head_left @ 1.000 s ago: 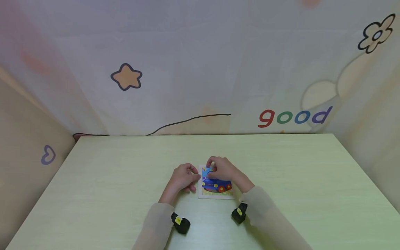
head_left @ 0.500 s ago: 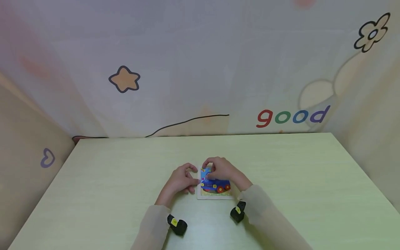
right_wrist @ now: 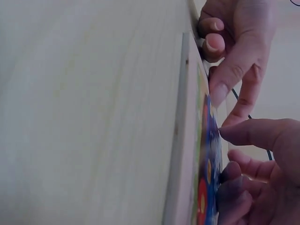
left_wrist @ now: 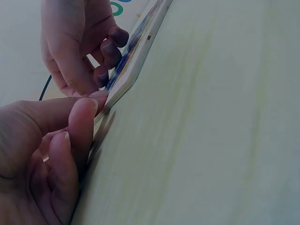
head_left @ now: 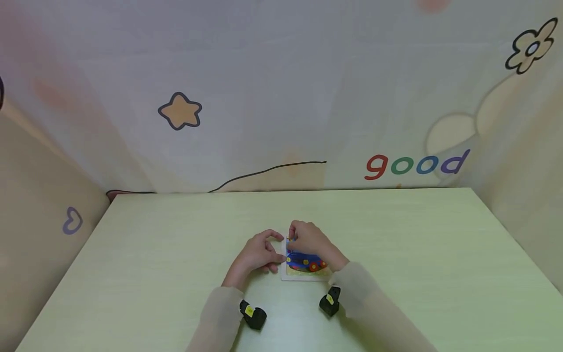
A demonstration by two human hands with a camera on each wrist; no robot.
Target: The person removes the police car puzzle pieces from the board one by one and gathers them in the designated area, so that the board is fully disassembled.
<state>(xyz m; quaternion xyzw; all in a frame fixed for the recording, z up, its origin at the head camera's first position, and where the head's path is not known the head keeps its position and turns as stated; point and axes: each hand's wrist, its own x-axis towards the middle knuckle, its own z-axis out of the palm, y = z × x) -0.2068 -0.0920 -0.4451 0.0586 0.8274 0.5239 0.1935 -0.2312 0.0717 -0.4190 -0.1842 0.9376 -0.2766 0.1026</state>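
A small jigsaw puzzle in a pale frame lies flat on the table, showing a blue vehicle with red wheels. At the frame's left side is my left hand; its thumb touches the edge and its index finger reaches the upper left corner. The left wrist view shows the thumb resting on the rim, other fingers bent below. Over the picture's upper part arches my right hand, covering some of it. Its thumb touches the picture surface. Whether a loose piece sits between its fingertips is hidden.
The light wooden table extends to both sides of the puzzle. Behind it hangs a printed cloth with a star, a flower and the word "good". Black wrist cameras sit on both sleeves.
My right hand's thumb and index finger have drawn closer together and shifted toward the picture's upper left. My left hand stays at the frame's left edge, its fingers barely shifted.
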